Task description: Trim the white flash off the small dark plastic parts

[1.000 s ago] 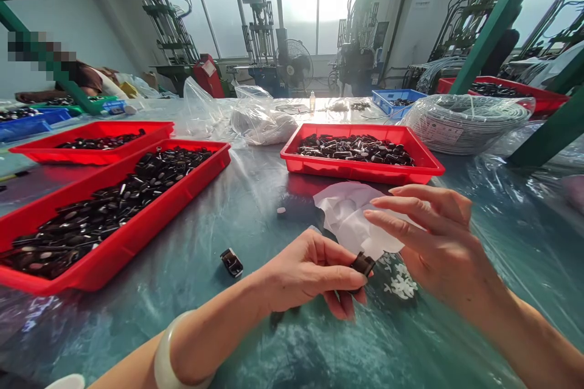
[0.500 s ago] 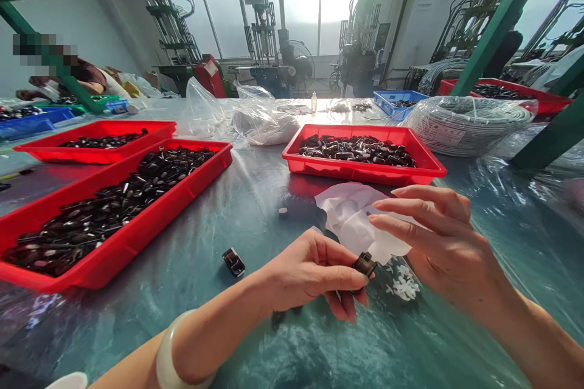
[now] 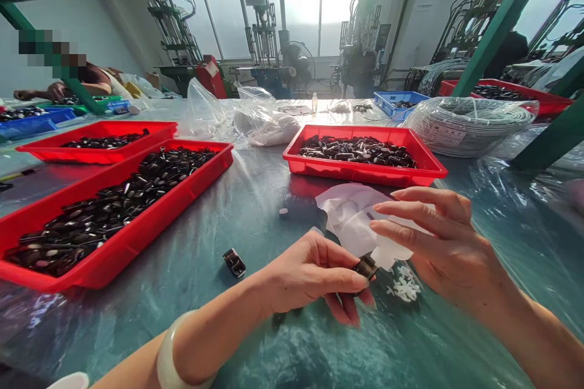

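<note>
Between the thumb and fingers of my left hand (image 3: pixel 319 276) is a small dark plastic housing (image 3: pixel 366 267). My right hand (image 3: pixel 447 243) is raised to the right of it, fingers apart, with nothing visible in them. Behind and under its fingertips lies a crumpled white sheet (image 3: pixel 349 213). A small pile of white pieces (image 3: pixel 405 284) rests on the table just below my right hand. Left of my left wrist lies another black housing (image 3: pixel 234 262), apart from both hands. A single white piece (image 3: pixel 283 211) sits farther back.
Red trays full of black parts stand at the left (image 3: pixel 150 237), back left (image 3: pixel 41 149) and centre (image 3: pixel 356 179). A wrapped cable coil (image 3: pixel 465 127) lies at back right, plastic bags (image 3: pixel 264 118) at back. A green post (image 3: pixel 506 24) slants at right. A co-worker (image 3: pixel 91 76) sits far left.
The dark housing in my left hand has tilted and dropped slightly. My right hand has barely moved. The co-worker's arms at far left have shifted.
</note>
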Demonstrator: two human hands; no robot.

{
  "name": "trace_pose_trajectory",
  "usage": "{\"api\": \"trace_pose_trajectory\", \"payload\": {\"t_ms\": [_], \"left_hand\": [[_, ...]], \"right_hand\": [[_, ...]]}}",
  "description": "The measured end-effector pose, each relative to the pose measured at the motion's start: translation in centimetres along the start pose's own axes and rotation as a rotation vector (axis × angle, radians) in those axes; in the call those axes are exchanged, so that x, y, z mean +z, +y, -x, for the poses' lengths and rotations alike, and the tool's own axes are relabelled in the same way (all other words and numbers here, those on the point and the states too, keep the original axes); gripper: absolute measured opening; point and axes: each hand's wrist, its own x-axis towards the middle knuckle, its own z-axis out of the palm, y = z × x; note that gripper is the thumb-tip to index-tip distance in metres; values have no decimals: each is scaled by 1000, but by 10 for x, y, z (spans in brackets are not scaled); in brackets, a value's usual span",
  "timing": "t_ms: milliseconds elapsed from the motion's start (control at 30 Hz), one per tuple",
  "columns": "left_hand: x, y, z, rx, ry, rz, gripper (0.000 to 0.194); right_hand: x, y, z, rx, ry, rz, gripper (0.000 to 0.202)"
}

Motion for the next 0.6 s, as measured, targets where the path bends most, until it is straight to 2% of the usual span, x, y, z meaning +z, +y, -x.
{"api": "trace_pose_trajectory", "payload": {"t_ms": [233,333,433,600], "left_hand": [[-1,4,3,19,-66,72,30],[-1,3,3,27,-75,76,29],[0,1,2,31,9,60,25],[4,-2,-1,14,185,129,36]], "right_hand": [[-1,-1,-2,22,5,15,33],[-2,0,-2,19,3,12,33],[-1,-1,-2,17,14,15,30],[0,-5,-4,29,35,42,27]]}}
